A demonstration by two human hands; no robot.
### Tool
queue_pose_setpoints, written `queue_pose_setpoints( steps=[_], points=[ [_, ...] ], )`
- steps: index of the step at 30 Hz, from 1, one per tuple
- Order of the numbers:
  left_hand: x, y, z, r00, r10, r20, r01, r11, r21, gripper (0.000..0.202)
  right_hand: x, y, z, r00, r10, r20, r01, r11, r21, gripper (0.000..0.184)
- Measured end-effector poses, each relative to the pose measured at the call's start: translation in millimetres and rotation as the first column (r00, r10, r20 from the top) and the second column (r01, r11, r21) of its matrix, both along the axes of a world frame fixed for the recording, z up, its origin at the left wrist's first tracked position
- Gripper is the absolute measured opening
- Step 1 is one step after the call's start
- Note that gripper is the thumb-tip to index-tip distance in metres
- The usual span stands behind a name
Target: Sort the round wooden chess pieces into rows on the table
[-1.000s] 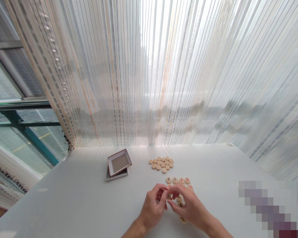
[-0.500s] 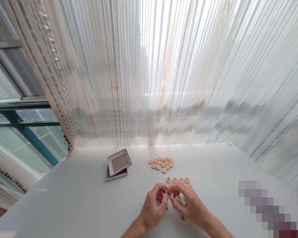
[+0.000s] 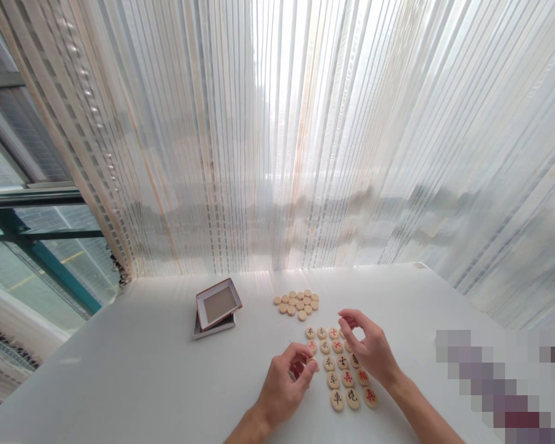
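Observation:
My left hand [image 3: 287,381] is closed in a pinch on a small round wooden Chinese chess piece [image 3: 312,360], seen tilted at the fingertips; its face is mostly hidden. Just right of it, several face-up chess pieces [image 3: 337,399] with black or red characters lie in rows. My right hand [image 3: 369,340] hovers over the upper right of these rows. Its thumb and fingers are curved, with a gap between them and no piece visible, and it covers some pieces. Farther back, a cluster of plain-topped chess pieces [image 3: 300,304] lies close together.
An open box [image 3: 218,305], its two shallow parts stacked askew, lies at the back left of the white table [image 3: 143,370]. Sheer striped curtains [image 3: 240,154] hang along the far edge. A window frame [image 3: 41,246] stands at left.
My right hand has come away from the black-lettered piece that both hands were at, moving right and forward. That uncovers more rows. The left hand stays pinched, and the view has shifted slightly.

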State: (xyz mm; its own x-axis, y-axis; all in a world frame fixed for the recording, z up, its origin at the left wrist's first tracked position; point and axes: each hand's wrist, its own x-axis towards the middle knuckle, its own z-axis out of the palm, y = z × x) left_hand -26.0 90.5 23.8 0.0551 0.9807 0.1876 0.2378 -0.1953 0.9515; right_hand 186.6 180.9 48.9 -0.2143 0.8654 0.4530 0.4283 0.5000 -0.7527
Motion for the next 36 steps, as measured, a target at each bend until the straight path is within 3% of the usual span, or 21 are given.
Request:
queue_pose_setpoints(
  steps=[5,11,24,36],
  points=[
    [0.5,0.4,1.3,1.000,-0.005,-0.024,0.005,1.000,0.007,0.022,9.0,22.0,-16.2,0.987,-0.127,-0.096,0.117,0.988,-0.097,0.028],
    [0.3,1.1,4.6,0.997,-0.026,-0.066,0.030,0.998,0.057,0.016,15.3,39.3,-29.4,0.956,-0.202,-0.212,0.160,0.967,-0.199,0.031],
    [1.7,-3.3,3.5,0.937,0.026,-0.348,0.015,0.993,0.116,0.003,14.8,39.1,-30.2,0.967,-0.175,-0.184,0.135,0.969,-0.209,0.029],
    [2.4,-1.3,4.0,0.923,0.054,-0.381,0.016,0.984,0.180,0.003,13.2,36.5,-27.3,0.972,-0.166,-0.164,0.131,0.969,-0.208,0.027]
  ],
)
